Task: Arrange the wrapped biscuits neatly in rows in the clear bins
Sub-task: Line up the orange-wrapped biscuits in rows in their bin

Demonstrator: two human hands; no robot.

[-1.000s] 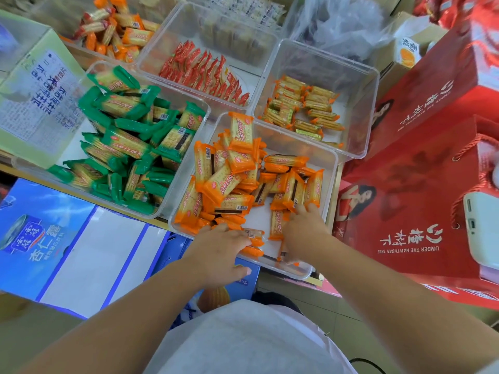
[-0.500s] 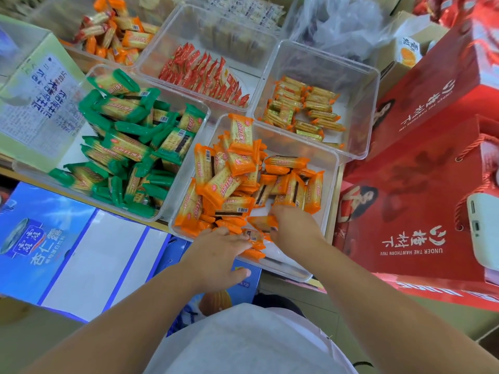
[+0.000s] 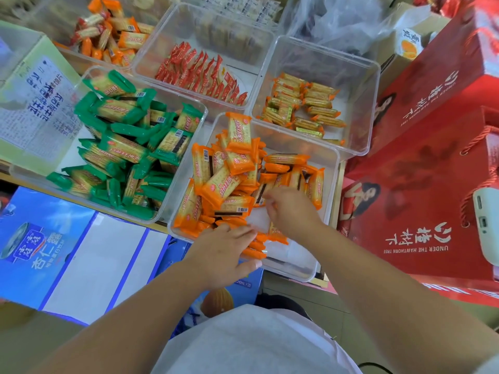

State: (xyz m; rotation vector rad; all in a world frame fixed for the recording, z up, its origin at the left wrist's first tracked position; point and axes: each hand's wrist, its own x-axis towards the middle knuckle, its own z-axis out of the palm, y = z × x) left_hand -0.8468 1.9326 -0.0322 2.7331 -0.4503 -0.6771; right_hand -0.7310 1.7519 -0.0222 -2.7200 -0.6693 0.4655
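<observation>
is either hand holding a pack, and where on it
Left hand rests flat on the near orange packs, gripping none. Right hand curls down among them; any hold is hidden.

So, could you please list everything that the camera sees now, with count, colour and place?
orange-wrapped biscuits: many, orange, loose pile in near clear bin
green-wrapped biscuits: many, green, piled in left bin
red-wrapped biscuits: many, red, rowed in far middle bin
gold-wrapped biscuits: many, gold with orange ends, far right bin
mixed packs: many, orange and red, far left bin
gift bags: at least two, red, right side
carton: one, blue and white, lower left
left hand: one, fingers straight on packs at near bin's front
right hand: one, at the pile in near bin; grip unclear
</observation>
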